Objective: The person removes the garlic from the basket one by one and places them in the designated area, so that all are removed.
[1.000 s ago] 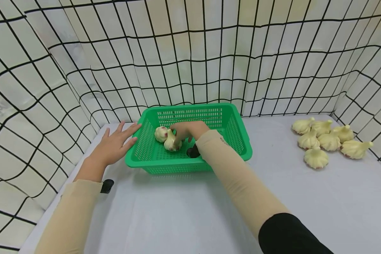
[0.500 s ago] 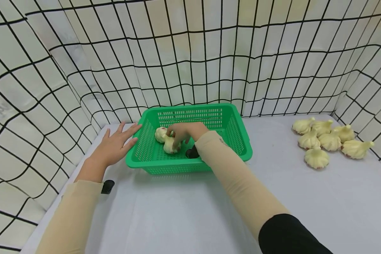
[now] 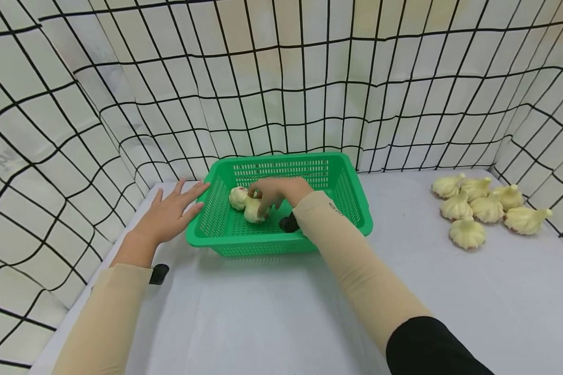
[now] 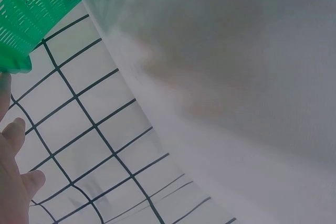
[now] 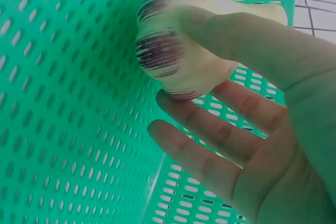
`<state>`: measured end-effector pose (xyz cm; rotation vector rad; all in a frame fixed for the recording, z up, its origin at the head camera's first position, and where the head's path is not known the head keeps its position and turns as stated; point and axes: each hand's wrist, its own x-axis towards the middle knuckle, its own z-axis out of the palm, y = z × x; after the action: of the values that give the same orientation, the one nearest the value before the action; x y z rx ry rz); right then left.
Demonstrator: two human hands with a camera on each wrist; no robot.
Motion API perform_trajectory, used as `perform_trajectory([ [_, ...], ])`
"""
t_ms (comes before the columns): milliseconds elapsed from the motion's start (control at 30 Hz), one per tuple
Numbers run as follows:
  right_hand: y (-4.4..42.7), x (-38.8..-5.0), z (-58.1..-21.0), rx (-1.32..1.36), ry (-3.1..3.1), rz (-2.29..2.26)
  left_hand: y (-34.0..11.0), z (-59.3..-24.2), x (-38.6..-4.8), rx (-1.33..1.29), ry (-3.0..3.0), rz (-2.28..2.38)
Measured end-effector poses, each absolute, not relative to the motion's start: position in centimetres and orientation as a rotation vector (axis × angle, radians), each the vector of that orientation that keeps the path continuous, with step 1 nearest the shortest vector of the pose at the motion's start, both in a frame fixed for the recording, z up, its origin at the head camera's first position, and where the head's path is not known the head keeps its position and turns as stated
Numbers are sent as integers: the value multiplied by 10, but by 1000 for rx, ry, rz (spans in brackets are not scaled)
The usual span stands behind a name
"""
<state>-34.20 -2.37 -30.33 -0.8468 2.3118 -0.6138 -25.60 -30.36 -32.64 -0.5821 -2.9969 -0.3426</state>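
A green perforated plastic basket [image 3: 244,245] stands on the white table. Inside it, my right hand [image 3: 278,190] pinches a garlic bulb [image 3: 252,211] between thumb and fingers. The right wrist view shows this bulb [image 5: 160,51] with its purple-streaked base towards the camera and its pale stem to the right. Close beside it, at the basket's left end, sits a second garlic bulb [image 3: 237,198]. My left hand [image 3: 166,214] has its fingers spread, with fingertips touching the basket's left rim. In the left wrist view, only part of the left hand [image 4: 13,156] shows, below the basket's edge.
Several garlic bulbs [image 3: 487,208] lie grouped on the table [image 3: 403,291] at the right. Black netting [image 3: 319,99] over white walls encloses the back and both sides. Black wrist pieces [image 3: 158,274] are by both wrists.
The right hand and its garlic bulb have shifted slightly within the basket, first nearer the front, then back again. The left hand and the basket have stayed in place.
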Motion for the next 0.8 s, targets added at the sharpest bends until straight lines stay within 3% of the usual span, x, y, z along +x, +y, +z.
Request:
perform_trajectory([
  [800, 26, -336, -269, -1023, 2473, -679, -303, -325, -257, -589, -3005, -329],
])
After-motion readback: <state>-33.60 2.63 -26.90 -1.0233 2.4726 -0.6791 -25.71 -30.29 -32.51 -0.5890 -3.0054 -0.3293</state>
